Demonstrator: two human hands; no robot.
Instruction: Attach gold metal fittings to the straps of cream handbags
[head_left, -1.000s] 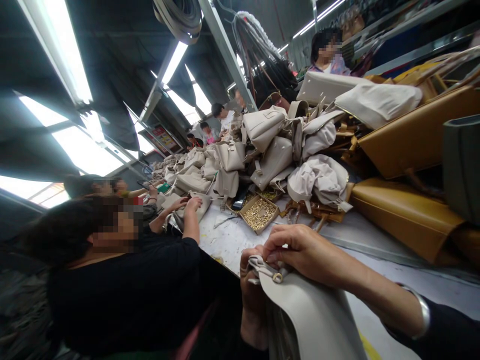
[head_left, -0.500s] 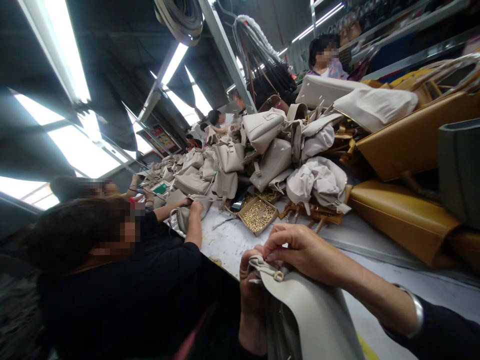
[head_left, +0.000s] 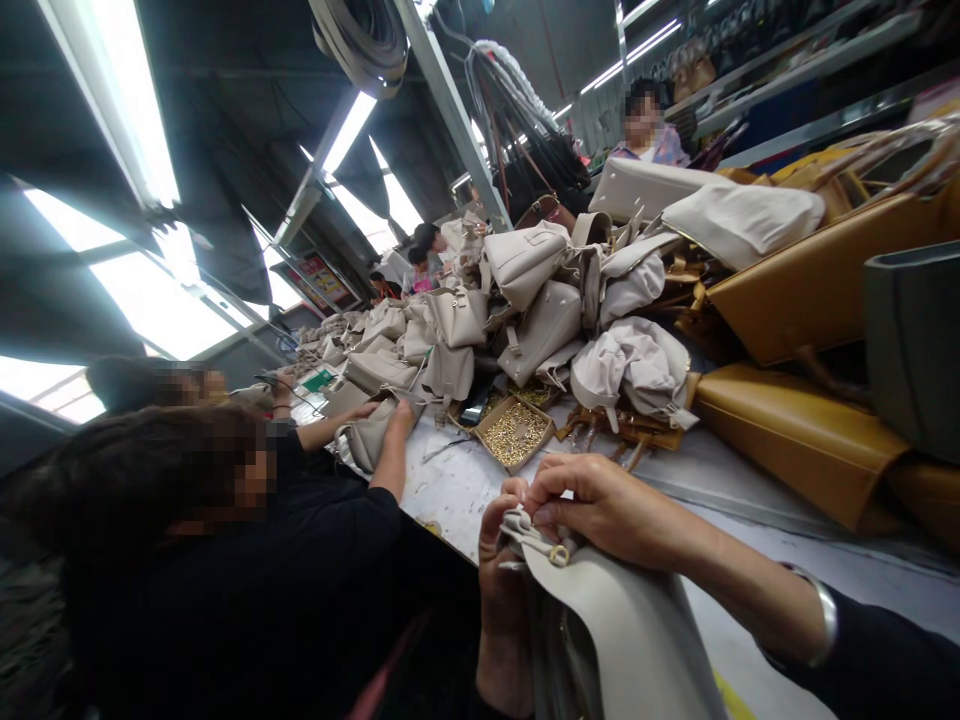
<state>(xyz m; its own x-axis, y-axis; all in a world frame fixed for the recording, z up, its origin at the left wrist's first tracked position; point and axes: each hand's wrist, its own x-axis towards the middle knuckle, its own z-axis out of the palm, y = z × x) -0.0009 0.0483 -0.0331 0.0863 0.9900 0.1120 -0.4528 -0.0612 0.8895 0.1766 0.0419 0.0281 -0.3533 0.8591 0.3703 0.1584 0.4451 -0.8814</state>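
A light grey-beige handbag (head_left: 637,620) stands at the table's near edge in front of me, with a small gold ring fitting (head_left: 559,556) near its top corner. My left hand (head_left: 501,570) is closed round that gathered corner from the left side. Over the same corner, my right hand (head_left: 600,505) pinches with thumb and forefinger, its fingertips close to those of the left. Whether a small part sits between the right fingertips is hidden. A silver bangle is on the right wrist.
A box of small gold fittings (head_left: 516,432) lies on the white table (head_left: 442,485). Behind it rises a heap of beige handbags (head_left: 529,265), with mustard bags (head_left: 802,440) to the right. At left, a co-worker in black (head_left: 247,580) handles another beige bag (head_left: 373,432).
My hands and the handbag have hardly moved. The co-worker at left has leaned slightly down and left, and the bag in their hands has tilted more upright.
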